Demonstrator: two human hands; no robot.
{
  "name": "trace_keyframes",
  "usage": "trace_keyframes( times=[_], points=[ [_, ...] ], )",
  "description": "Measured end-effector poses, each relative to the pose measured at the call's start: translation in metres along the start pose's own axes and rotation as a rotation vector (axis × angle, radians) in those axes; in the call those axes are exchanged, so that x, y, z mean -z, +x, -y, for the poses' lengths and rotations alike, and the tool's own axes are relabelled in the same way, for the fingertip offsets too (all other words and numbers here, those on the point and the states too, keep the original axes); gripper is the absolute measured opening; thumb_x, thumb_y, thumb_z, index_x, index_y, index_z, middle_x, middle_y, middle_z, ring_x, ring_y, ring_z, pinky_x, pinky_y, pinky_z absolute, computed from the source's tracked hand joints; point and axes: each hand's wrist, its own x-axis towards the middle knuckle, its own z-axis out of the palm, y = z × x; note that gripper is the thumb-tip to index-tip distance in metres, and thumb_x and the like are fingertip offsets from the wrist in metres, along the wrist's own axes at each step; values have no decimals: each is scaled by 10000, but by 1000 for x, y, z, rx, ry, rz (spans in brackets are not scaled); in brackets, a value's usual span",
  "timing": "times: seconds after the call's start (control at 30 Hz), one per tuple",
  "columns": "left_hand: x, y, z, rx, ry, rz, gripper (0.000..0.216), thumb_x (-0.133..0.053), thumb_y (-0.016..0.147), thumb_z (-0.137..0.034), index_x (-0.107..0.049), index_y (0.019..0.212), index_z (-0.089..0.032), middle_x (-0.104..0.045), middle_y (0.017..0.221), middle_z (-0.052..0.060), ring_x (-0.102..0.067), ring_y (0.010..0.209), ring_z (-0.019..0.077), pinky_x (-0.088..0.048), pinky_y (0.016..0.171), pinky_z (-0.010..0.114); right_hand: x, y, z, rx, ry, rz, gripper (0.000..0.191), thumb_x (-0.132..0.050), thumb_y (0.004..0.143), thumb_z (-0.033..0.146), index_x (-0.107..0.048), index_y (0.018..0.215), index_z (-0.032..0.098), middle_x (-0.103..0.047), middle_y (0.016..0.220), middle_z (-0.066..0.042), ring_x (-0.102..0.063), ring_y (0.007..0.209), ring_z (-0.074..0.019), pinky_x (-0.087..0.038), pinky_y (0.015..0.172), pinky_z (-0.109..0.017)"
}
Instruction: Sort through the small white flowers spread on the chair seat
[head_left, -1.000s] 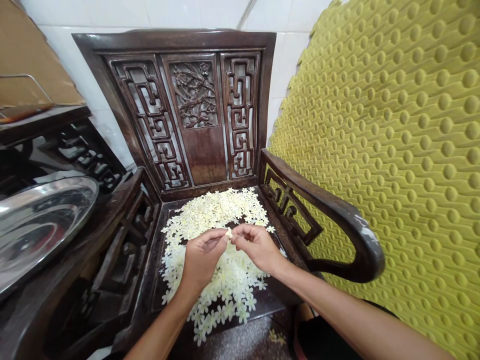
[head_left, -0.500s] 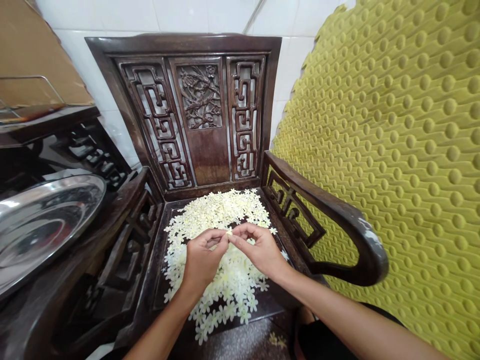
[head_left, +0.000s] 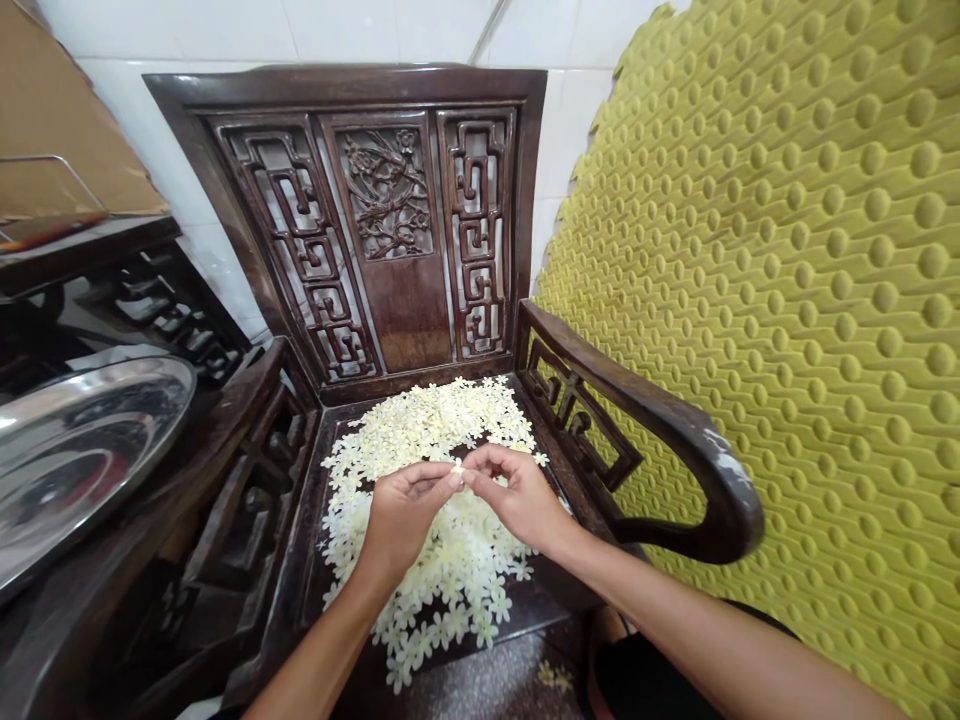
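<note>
A heap of small cream-white flower shapes (head_left: 431,425) covers the seat of a dark carved wooden armchair (head_left: 390,210). Above the heap, my left hand (head_left: 401,515) and my right hand (head_left: 517,495) meet fingertip to fingertip. Both pinch one small cream flower piece (head_left: 457,468) between thumb and forefinger. The other fingers of each hand are curled in. More flowers lie under and in front of my wrists.
A shiny round metal tray (head_left: 67,450) rests on dark furniture at the left. A yellow-green bumpy foam sheet (head_left: 787,300) stands against the chair's right armrest (head_left: 675,440). White tiled wall lies behind. A couple of flowers (head_left: 551,675) lie on the floor in front.
The hands stay pinched together over the heap with only slight finger shifts. The view has shifted a little.
</note>
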Motion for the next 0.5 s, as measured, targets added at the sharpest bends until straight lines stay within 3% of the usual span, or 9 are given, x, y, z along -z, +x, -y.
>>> trace_keyframes(
  times=[0.23,0.5],
  points=[
    [0,0,4,-132,99,-25,169,-731,761,-313,-711,786,-147,-730,705,31,-677,666,162,-552,687,272,-9,-2,3,-17,39,2,176,-637,882,346,-619,815,184,-632,707,13,-555,653,-130,-432,635,-249],
    [0,-1,0,-177,122,30,228,-625,840,-350,-715,757,-157,-728,742,34,-657,702,168,-528,686,264,-10,-4,4,18,-35,31,206,-648,874,367,-613,998,205,-613,876,-18,-554,760,-149,-449,680,-258]
  ],
)
